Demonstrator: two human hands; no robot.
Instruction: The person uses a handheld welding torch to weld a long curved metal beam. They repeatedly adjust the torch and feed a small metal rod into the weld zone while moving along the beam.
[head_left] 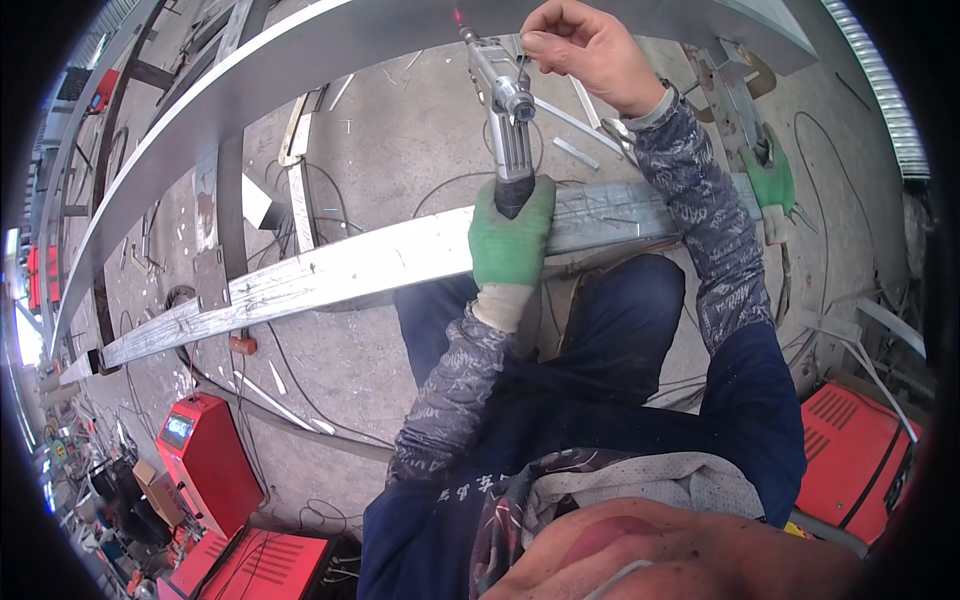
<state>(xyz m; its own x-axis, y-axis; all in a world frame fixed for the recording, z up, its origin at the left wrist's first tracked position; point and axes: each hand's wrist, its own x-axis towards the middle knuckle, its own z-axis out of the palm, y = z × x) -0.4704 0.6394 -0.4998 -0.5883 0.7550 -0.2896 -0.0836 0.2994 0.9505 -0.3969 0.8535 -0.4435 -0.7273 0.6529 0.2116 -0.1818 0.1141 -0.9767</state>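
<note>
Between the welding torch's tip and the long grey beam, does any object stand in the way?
Nothing visible does. The welding torch, gripped by the left hand, points toward the long grey beam; the right hand is beside the torch, right of its tip.

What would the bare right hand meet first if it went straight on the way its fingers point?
Most likely the tool in the left hand: it lies just left of the right hand, though depth is unclear and they may already touch.

Two green fabric gloves (510, 245) (769, 182), centre and right; one silver metal handheld tool (508, 104), upper centre; one red screen-fronted machine (212, 460), lower left.
</note>
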